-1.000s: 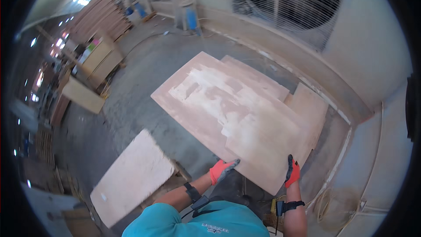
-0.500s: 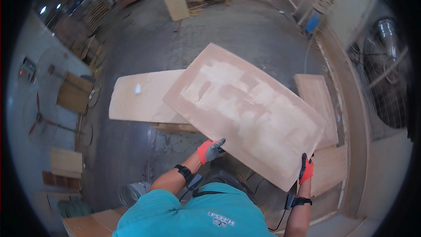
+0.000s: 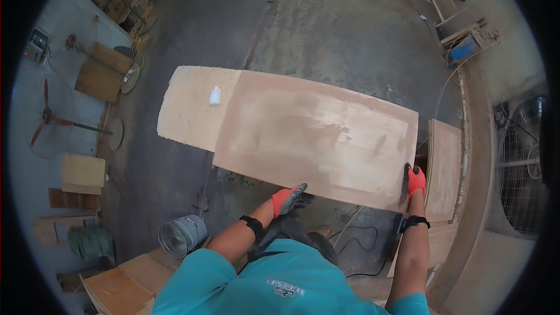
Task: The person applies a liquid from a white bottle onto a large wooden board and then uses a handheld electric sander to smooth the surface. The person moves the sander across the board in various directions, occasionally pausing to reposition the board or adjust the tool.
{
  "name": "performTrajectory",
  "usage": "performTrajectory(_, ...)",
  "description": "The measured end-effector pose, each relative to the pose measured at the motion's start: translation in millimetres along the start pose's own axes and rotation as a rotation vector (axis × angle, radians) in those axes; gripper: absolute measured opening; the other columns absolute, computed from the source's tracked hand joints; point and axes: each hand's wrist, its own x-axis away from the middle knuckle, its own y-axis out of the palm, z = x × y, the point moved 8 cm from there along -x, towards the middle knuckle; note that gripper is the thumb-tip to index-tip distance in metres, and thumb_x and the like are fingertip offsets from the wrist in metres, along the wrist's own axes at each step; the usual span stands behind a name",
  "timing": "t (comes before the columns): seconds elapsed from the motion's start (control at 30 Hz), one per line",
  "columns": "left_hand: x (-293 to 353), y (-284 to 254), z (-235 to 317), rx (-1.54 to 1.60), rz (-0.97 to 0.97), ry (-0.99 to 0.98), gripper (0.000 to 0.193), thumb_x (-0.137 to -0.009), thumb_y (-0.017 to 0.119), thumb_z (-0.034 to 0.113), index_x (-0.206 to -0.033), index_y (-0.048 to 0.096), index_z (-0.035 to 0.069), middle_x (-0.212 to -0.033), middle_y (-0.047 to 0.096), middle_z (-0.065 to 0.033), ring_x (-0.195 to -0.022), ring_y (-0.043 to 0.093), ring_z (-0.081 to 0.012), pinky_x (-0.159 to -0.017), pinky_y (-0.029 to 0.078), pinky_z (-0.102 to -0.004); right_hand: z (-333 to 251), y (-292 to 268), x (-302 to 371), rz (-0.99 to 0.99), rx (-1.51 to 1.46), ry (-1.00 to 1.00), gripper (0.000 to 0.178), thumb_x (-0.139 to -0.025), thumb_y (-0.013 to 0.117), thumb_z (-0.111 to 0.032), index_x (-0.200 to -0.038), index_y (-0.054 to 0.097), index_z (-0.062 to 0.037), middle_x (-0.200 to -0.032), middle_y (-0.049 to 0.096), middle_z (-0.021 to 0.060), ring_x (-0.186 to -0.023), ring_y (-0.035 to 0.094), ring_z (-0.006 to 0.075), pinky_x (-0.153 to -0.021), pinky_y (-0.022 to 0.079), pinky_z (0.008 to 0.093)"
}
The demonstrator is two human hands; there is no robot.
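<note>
A wide plywood panel point(image 3: 326, 134) with pale, patchy smears across its face slants slightly before me. Its left part overlaps a lighter, rough-edged board point(image 3: 189, 105), on which a small white bottle point(image 3: 215, 96) stands just beyond the overlap. My left hand point(image 3: 290, 199), in a red and dark grey glove, grips the panel's near edge, thumb at the rim and fingers partly hidden below. On the panel's right edge, near the close corner, my gloved right hand point(image 3: 415, 179) is closed. Whatever supports the boards is mostly covered.
Stacked boards point(image 3: 446, 166) stand at the right by the wall, near a large caged fan point(image 3: 522, 163). A clear-sided bucket point(image 3: 182, 235) sits at lower left beside more boards point(image 3: 125, 280). A cable point(image 3: 373, 245) loops over the floor near me. Another fan point(image 3: 48, 118) is at far left.
The panel has turned from a steep diagonal to nearly level with the lighter board, its right end swinging away from me. Both hands stay on it. The view has shifted too.
</note>
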Motion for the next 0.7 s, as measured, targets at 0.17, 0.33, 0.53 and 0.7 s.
performTrajectory(0.17,-49.3,12.4,-61.6,-1.049,-0.024,0.162,0.049,-0.105,0.051,0.046,-0.123,0.069,0.004,-0.108,0.074,-0.0094,-0.098,0.070,-0.0192,-0.090,0.054,-0.0335,166.0,6.7,10.8,0.042,0.033,0.123,0.054,-0.092,0.075,-0.028,-0.140,0.057,-0.0121,-0.099,0.067,0.0019,-0.071,0.058,0.0120,-0.059,0.048,0.0316)
performTrajectory(0.33,-60.6,-7.6,4.4,-0.619,-0.025,0.296,0.039,-0.105,0.051,0.033,-0.121,0.070,0.002,-0.097,0.074,-0.0100,-0.084,0.072,-0.0190,-0.076,0.058,-0.0343,378.5,-66.9,21.9,0.271,0.047,0.120,0.070,-0.092,0.075,-0.025,-0.153,0.043,-0.0142,-0.131,0.063,0.0076,-0.091,0.065,0.0174,-0.071,0.054,0.0328)
performTrajectory(0.53,41.3,-67.3,167.2,-1.247,1.370,0.743,0.060,-0.086,0.075,0.041,-0.134,0.059,0.009,-0.121,0.066,-0.0183,-0.113,0.064,-0.0353,-0.096,0.051,-0.0457,339.7,-41.1,106.8,0.152,0.030,0.283,0.087,-0.092,0.073,-0.037,-0.159,0.029,-0.0035,-0.162,0.035,0.0193,-0.150,0.034,0.0331,-0.120,0.032,0.0396)
performTrajectory(0.7,-23.7,45.5,36.5,-1.568,1.465,0.586,0.073,-0.082,0.078,0.045,-0.143,0.052,0.012,-0.139,0.055,-0.0196,-0.125,0.057,-0.0396,-0.105,0.047,-0.0494,504.1,-155.7,135.3,0.217,-0.083,0.327,0.089,-0.089,0.073,-0.043,-0.157,0.032,-0.0034,-0.160,0.036,0.0188,-0.147,0.038,0.0337,-0.119,0.035,0.0397)
